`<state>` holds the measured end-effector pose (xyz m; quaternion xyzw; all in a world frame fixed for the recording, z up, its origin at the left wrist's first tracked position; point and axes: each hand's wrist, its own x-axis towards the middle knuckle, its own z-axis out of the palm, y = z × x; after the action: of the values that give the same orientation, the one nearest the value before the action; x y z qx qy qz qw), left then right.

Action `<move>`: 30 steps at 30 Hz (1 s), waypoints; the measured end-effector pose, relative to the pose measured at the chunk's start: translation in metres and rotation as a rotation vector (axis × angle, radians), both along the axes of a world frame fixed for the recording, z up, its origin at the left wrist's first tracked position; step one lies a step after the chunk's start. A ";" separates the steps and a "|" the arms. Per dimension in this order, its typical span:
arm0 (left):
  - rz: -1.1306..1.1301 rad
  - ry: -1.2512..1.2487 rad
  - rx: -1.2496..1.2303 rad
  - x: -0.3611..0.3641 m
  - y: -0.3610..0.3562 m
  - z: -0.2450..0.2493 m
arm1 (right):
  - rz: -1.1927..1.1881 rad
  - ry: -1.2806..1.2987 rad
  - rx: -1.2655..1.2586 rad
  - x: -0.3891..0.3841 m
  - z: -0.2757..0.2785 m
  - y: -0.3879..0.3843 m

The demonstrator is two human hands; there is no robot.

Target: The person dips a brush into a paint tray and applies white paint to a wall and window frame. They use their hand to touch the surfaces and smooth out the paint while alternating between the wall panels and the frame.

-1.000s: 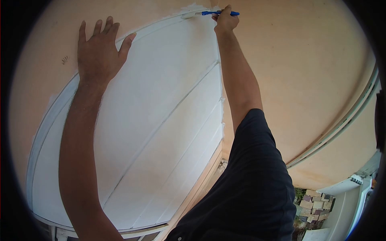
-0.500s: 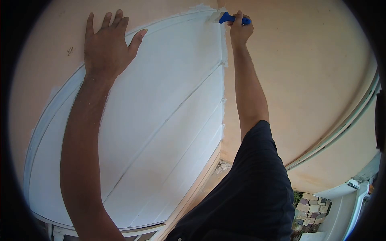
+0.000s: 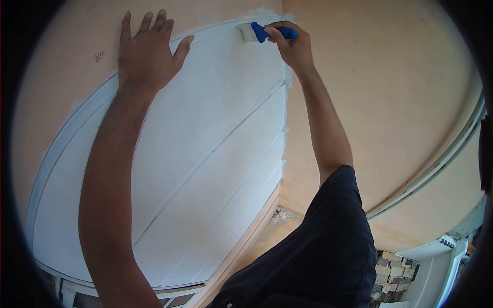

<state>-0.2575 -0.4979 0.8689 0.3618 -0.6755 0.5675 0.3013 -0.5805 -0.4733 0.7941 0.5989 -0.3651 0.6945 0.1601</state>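
My right hand point(image 3: 294, 46) is closed round the blue handle of a paintbrush point(image 3: 259, 32). The brush's pale bristles point left and lie against the upper part of a white panel point(image 3: 205, 113), just below its top edge. With fingers spread, my left hand point(image 3: 149, 54) rests on the peach wall point(image 3: 72, 46) at the panel's upper left edge. It holds nothing. White paint smears run along the panel's top and right borders.
To the right stands another peach wall point(image 3: 390, 92), with a long curved rail or pipe point(image 3: 431, 172) across it. A peach ledge point(image 3: 246, 233) runs beneath the panel, with crumbly debris point(image 3: 281, 214) in the corner. Paving stones point(image 3: 395, 272) show at lower right.
My right hand has moved left and slightly down with the paintbrush, away from the corner and along the panel's top. My left hand stays spread on the wall; the view has shifted slightly.
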 end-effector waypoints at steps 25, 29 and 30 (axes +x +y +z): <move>0.003 0.023 0.071 0.000 0.012 0.002 | 0.109 -0.031 -0.067 -0.004 -0.022 0.034; -0.012 0.013 0.098 0.001 0.012 0.003 | -0.208 -0.222 0.058 -0.045 -0.027 0.040; -0.009 0.010 0.114 0.000 0.013 0.003 | -0.207 -0.224 0.055 -0.058 -0.029 0.036</move>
<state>-0.2572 -0.4848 0.8716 0.3785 -0.7068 0.5249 0.2860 -0.6390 -0.4369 0.7652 0.4811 -0.4594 0.7264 0.1725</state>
